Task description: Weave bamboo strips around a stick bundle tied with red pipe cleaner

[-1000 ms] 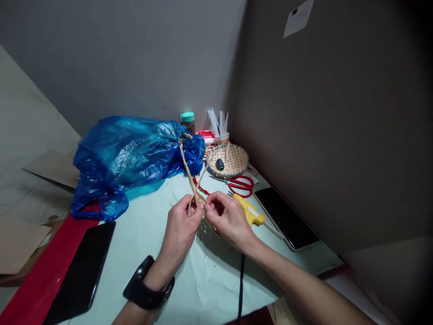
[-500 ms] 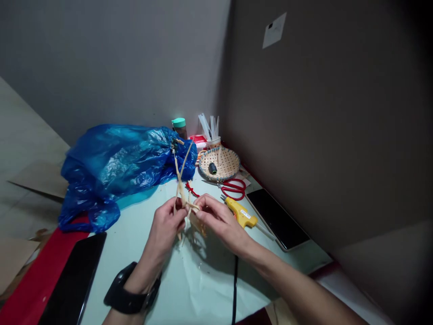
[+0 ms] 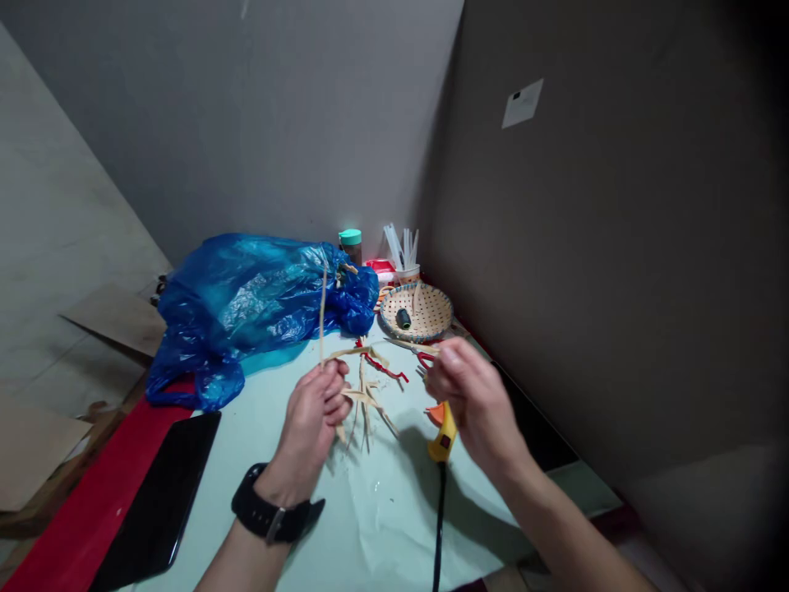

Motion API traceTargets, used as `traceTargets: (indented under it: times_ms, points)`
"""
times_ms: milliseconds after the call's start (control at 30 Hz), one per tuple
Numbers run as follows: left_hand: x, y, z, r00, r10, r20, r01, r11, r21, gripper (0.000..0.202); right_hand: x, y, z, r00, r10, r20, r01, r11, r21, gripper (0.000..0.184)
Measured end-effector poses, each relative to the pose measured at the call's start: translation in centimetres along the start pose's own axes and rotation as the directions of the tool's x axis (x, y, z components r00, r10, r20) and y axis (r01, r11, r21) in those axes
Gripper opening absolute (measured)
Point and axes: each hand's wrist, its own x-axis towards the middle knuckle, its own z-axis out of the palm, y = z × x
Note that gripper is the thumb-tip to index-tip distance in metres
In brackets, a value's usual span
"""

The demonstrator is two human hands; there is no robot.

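My left hand (image 3: 317, 411) is closed around pale dried fibre strips. One strip (image 3: 322, 321) stands up above the fist, and loose ends show below it. Off to the right, my right hand (image 3: 472, 403) pinches a pale strip (image 3: 412, 345) that stretches left from its fingertips. Between the hands, more strips (image 3: 363, 397) and a twisted red cord (image 3: 382, 364) lie on the table. A yellow glue gun (image 3: 445, 436) with an orange trigger is partly hidden behind my right hand. Red-handled scissors (image 3: 425, 359) also show only in part there.
A blue plastic bag (image 3: 246, 288) fills the back left. Behind my hands stand a woven basket (image 3: 436, 312) with a dark thread spool (image 3: 403, 319), a cup of white sticks (image 3: 408, 275) and a green-lidded jar (image 3: 351, 247). Black tablets flank the table (image 3: 363, 526); walls rise behind and right.
My hands have moved apart from each other, the right one going right and up with a strip in its fingers. The red cord and strips between them are more exposed. The view has shifted slightly.
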Motion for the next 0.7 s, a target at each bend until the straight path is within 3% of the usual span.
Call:
traceTargets:
  times_ms: [67,133,233,333,433,567,700]
  points:
    - [0.5,1.0,-1.2,0.991,0.081,-0.103,-0.083,0.996,-0.015,0.017,0.0,-2.5,-1.4,0.994,-0.061,-0.087,0.069,0.994,0.085,0.023]
    - [0.8,2.0,-2.1,0.977,0.127,-0.172,-0.137,0.99,-0.044,0.021,0.0,-4.7,-2.6,0.956,-0.172,-0.236,0.21,0.967,0.146,0.023]
    - [0.5,2.5,-1.9,0.977,0.123,-0.173,-0.138,0.987,-0.08,0.025,-0.1,-5.7,-2.9,0.934,-0.231,-0.274,0.277,0.95,0.146,0.021]
    - [-0.8,1.9,0.2,0.998,0.048,0.032,-0.047,0.998,-0.047,0.02,-0.3,-3.3,-0.7,0.995,-0.042,-0.085,0.048,0.996,0.074,0.024]
    - [-2.3,0.9,2.6,0.979,-0.018,0.205,0.009,0.999,0.045,0.025,-0.3,0.5,2.2,0.986,0.134,0.099,-0.124,0.987,-0.101,0.024]
    - [-3.1,0.3,3.6,0.989,0.038,0.145,-0.064,0.982,0.177,0.028,-0.3,2.9,3.7,0.977,0.051,0.206,0.052,0.884,-0.465,0.022]
    - [-2.9,0.9,3.0,0.978,0.204,0.033,-0.206,0.954,0.217,0.035,-1.3,2.4,2.4,0.915,0.197,0.352,0.04,0.824,-0.566,0.035]
